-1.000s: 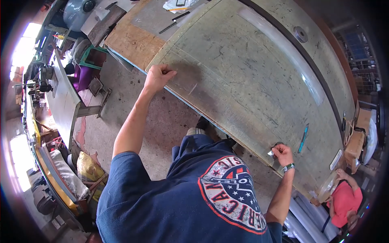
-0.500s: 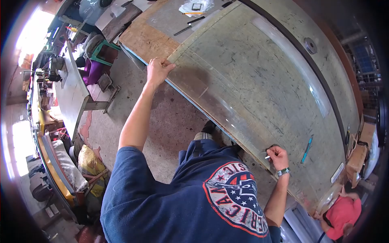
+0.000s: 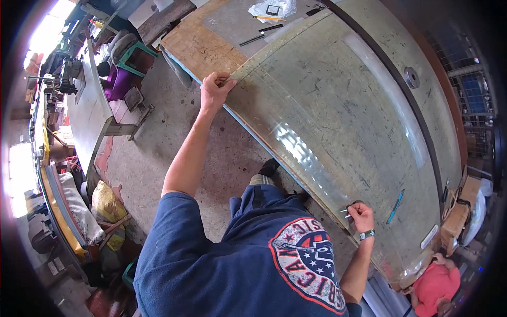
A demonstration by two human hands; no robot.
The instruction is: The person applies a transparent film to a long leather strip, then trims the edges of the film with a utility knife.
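Note:
A large clear plastic sheet (image 3: 303,150) lies over the scuffed, greenish table top (image 3: 338,100), with bright glare along its near part. At the sheet's near left corner, my left hand (image 3: 215,91) is closed in a pinch on the edge. Further right along the same table edge is my right hand (image 3: 362,217), its fingers pinched together just above the surface. A small, thin white piece (image 3: 347,212) sticks out of those fingers; its kind is too small to make out. Right of that hand lies a teal cutter knife (image 3: 395,206).
Pencil (image 3: 269,18), black pen-like tools (image 3: 259,36) and a small plastic bag (image 3: 272,9) lie at the far left. A dark strip (image 3: 393,71) crosses the table, with a grey roll (image 3: 411,77) beyond. A person in red (image 3: 435,285) is at lower right; a white-topped table (image 3: 92,111) stands left.
The view has shifted a little. Glare on the plastic sheet has grown brighter and spread along its near part. Both hands keep their pinches at about the same places.

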